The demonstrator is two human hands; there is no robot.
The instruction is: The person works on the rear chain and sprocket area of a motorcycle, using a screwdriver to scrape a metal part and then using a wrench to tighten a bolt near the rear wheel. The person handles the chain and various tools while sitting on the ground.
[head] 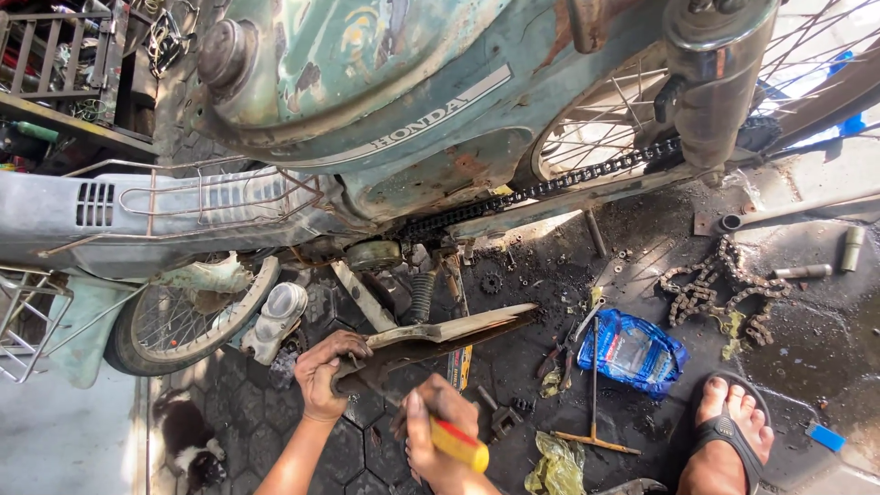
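Beneath the old green motorcycle (385, 101), two bare hands work on a long, greasy chain cover (440, 337).

Below the motorcycle's drive chain (550, 188), the left hand (328, 371) has its fingers curled tight round the dark near end of the chain cover, which slants up and to the right over the oily paving. Just right of it, the right hand (440, 435) is wrapped closed round a yellow-and-red-handled screwdriver (456, 443), whose shaft points toward the cover's held end. Farther right of the motorcycle's underside lie a blue plastic packet (634, 353), a T-handled wrench (593, 403) and a loose coiled chain (720, 289). A sandalled foot (729, 435) rests at the lower right.
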